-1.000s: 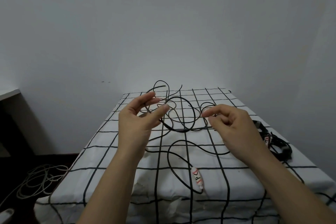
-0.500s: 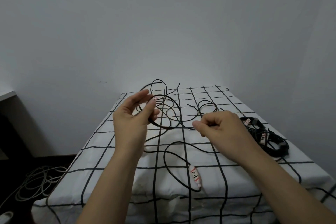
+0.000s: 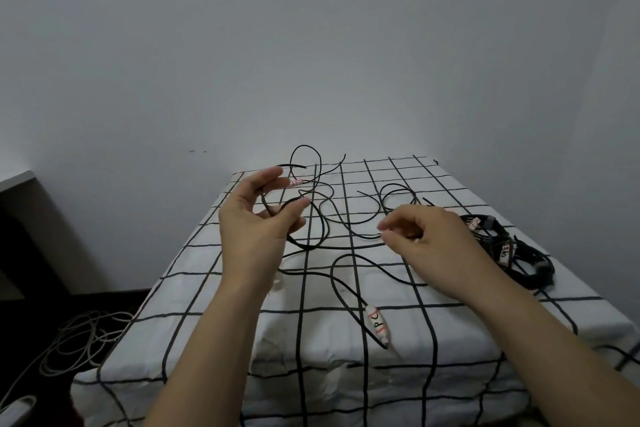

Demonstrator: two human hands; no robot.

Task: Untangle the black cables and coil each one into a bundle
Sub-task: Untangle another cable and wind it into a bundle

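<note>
Since a second ago my right hand (image 3: 429,239) has dropped and drawn in toward the left, and the slack it carried now stands as a loop in the left hand (image 3: 252,229).

Grip: the right thumb and forefinger are pressed together on a strand of the black cable (image 3: 307,247), just beyond the fingertips. The left thumb and forefinger are spread, with the loop passing through the crook between them. The lower fingers appear curled under it, though the palm blocks that contact and I cannot confirm it.

Location: the rest of the cable sprawls in open curves over the checked cloth (image 3: 450,340) between and beyond both hands. One end, wrapped in a taped tag (image 3: 376,322), hangs near the front edge. A second taped end (image 3: 296,183) lies just past the left fingertips.

Handling, as I judge it: thin, light and springy. It holds its curl, so loops will tend to spring open unless pinned. I would take hold on bare strand close to the loop, not at the tags.

Outward: a coiled bundle (image 3: 519,270) with labels sits beside the right wrist, partly hidden by it. A pale cord (image 3: 76,340) lies on the floor at left. The crossings at the far end are too fine to sort.
</note>
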